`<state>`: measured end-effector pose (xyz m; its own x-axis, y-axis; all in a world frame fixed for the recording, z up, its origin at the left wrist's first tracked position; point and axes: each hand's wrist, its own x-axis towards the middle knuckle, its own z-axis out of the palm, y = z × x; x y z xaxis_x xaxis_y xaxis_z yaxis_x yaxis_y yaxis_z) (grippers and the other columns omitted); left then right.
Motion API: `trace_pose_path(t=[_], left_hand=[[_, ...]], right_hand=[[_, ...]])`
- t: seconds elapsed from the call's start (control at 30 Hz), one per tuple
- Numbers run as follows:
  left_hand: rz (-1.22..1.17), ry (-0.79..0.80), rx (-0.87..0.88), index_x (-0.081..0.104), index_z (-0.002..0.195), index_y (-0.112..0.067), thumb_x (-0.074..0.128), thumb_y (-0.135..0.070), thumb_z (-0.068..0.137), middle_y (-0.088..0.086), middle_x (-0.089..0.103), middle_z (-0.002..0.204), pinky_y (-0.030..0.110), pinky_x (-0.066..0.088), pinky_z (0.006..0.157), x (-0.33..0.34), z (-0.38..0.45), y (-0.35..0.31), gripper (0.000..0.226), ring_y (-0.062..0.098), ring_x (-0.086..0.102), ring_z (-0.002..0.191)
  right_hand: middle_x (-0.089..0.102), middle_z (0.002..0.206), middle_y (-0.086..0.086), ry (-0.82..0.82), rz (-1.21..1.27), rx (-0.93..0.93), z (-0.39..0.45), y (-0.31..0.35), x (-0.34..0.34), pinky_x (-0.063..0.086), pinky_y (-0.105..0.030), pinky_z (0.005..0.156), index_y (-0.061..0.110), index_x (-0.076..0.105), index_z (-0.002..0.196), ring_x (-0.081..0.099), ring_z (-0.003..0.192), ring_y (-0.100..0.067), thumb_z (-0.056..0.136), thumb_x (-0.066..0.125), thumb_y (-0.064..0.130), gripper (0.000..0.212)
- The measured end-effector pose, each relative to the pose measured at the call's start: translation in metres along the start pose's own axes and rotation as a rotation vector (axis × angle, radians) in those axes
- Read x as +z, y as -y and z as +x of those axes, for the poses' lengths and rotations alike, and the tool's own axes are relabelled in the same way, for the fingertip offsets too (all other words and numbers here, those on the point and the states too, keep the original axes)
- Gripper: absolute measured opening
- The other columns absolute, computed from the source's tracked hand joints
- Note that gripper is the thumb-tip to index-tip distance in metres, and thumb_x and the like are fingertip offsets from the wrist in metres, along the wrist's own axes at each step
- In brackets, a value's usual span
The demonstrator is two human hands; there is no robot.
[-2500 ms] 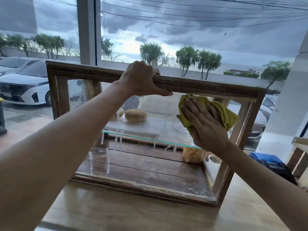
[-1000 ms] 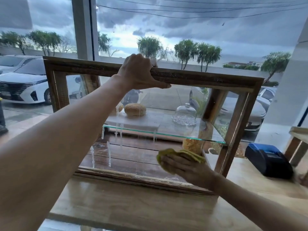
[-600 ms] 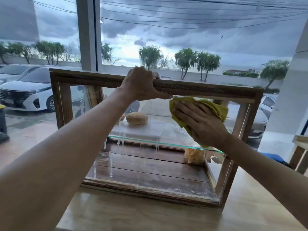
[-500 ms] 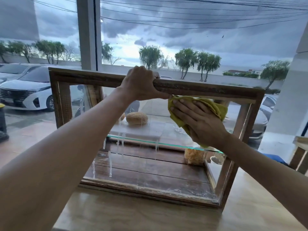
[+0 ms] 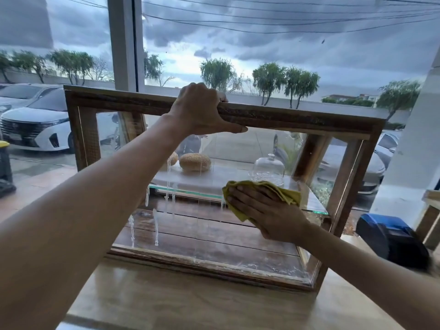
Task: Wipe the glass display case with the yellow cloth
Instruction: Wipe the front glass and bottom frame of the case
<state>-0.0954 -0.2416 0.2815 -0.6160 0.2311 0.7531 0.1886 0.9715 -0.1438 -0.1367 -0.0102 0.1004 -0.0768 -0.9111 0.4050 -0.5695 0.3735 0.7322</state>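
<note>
Case [image 5: 297,117], wood-framed glass, stands on counter [image 5: 190,301]; left hand [image 5: 202,109] grips its top rail, fingers curled over. Right hand [image 5: 266,213], fingers flat and extended, presses cloth [image 5: 285,192] against front pane, mid-height, right of centre. Bun [image 5: 194,162] and dome [image 5: 266,166] sit on the inner shelf.

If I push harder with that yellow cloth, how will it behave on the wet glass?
The yellow cloth looks floppy: it bunches past the right hand. White drips on the glass suggest it would glide easily. It is probably light and would slump if lifted.

My right hand [image 5: 269,213] has dragged the yellow cloth [image 5: 283,192] down from under the top rail to mid-pane, uncovering the glass dome [image 5: 267,166] behind.
</note>
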Motion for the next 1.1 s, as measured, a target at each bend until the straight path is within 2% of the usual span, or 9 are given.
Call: trace_pose_path(t=[0.1,0.27,0.4,0.5,0.6,0.73,0.87,0.97,1.1], left_hand=[[-0.008,-0.006,0.000,0.072,0.104,-0.021,0.031,-0.094,0.046,0.000,0.073,0.076,0.028,0.051,0.080,0.000,-0.001,0.000,0.102,0.017,0.066,0.070],[0.008,-0.025,-0.001,0.072,0.105,-0.023,0.030,-0.094,0.046,0.000,0.073,0.076,0.024,0.043,0.075,0.000,-0.001,0.000,0.101,0.017,0.063,0.070],[-0.009,-0.024,-0.005,0.072,0.103,-0.024,0.030,-0.094,0.046,-0.001,0.072,0.074,0.023,0.041,0.073,0.000,-0.002,0.000,0.100,0.015,0.062,0.068],[-0.009,-0.029,-0.001,0.072,0.104,-0.024,0.029,-0.094,0.046,-0.002,0.072,0.073,0.021,0.038,0.070,-0.001,-0.002,0.000,0.101,0.012,0.054,0.063],[0.012,-0.041,-0.013,0.072,0.102,-0.024,0.027,-0.094,0.046,-0.002,0.071,0.070,0.021,0.039,0.069,0.000,-0.003,-0.001,0.101,0.012,0.055,0.062],[0.010,-0.043,-0.012,0.072,0.101,-0.023,0.029,-0.095,0.046,-0.002,0.071,0.072,0.025,0.048,0.072,0.001,-0.002,-0.001,0.100,0.017,0.065,0.068],[0.015,0.065,-0.006,0.069,0.105,-0.020,0.038,-0.095,0.044,-0.001,0.071,0.078,0.027,0.046,0.076,-0.002,0.004,0.001,0.102,0.018,0.061,0.071],[0.053,0.107,0.016,0.069,0.098,-0.015,0.044,-0.094,0.048,0.002,0.070,0.078,0.027,0.047,0.078,-0.004,0.009,0.003,0.097,0.018,0.061,0.072],[0.059,0.095,0.002,0.070,0.092,-0.015,0.041,-0.096,0.046,0.000,0.068,0.076,0.027,0.045,0.077,-0.002,0.009,0.002,0.097,0.018,0.058,0.069]], right_hand=[[0.020,0.158,-0.009,0.015,0.002,-0.033,-0.011,0.018,0.014,0.016,-0.039,0.119,0.006,0.025,0.149,0.016,0.147,-0.023,0.075,0.061,0.004,0.083],[0.021,0.158,-0.007,0.055,-0.056,-0.093,-0.032,0.046,0.036,0.021,-0.036,0.115,0.009,0.026,0.150,0.020,0.146,-0.020,0.072,0.042,0.002,0.080],[0.021,0.158,-0.003,0.102,-0.071,-0.145,-0.045,0.066,0.048,0.010,-0.033,0.118,0.015,0.029,0.149,0.019,0.145,-0.017,0.073,0.036,0.003,0.077],[0.022,0.157,-0.002,0.129,-0.101,-0.207,-0.053,0.077,0.053,0.006,-0.034,0.119,0.014,0.028,0.149,0.016,0.145,-0.019,0.081,0.034,0.009,0.069],[0.024,0.156,-0.001,0.118,-0.087,-0.205,-0.061,0.087,0.062,0.007,-0.034,0.119,0.012,0.025,0.150,0.020,0.145,-0.018,0.094,0.026,0.005,0.056],[0.037,0.151,-0.001,0.071,-0.126,-0.266,-0.066,0.091,0.067,0.022,-0.033,0.115,0.014,0.041,0.143,0.035,0.139,-0.015,0.097,0.041,0.013,0.046],[0.050,0.142,-0.003,-0.054,0.011,-0.124,-0.057,0.086,0.047,0.031,-0.033,0.110,0.014,0.051,0.134,0.048,0.130,-0.018,0.100,0.033,0.009,0.038],[0.049,0.142,-0.005,-0.179,0.056,0.021,-0.036,0.065,0.017,0.036,-0.034,0.107,0.012,0.047,0.137,0.045,0.132,-0.019,0.100,0.028,0.001,0.043],[0.048,0.142,-0.008,-0.361,0.076,0.183,0.000,0.022,-0.016,0.027,-0.031,0.111,0.011,0.049,0.136,0.043,0.134,-0.022,0.081,0.057,-0.012,0.060]])
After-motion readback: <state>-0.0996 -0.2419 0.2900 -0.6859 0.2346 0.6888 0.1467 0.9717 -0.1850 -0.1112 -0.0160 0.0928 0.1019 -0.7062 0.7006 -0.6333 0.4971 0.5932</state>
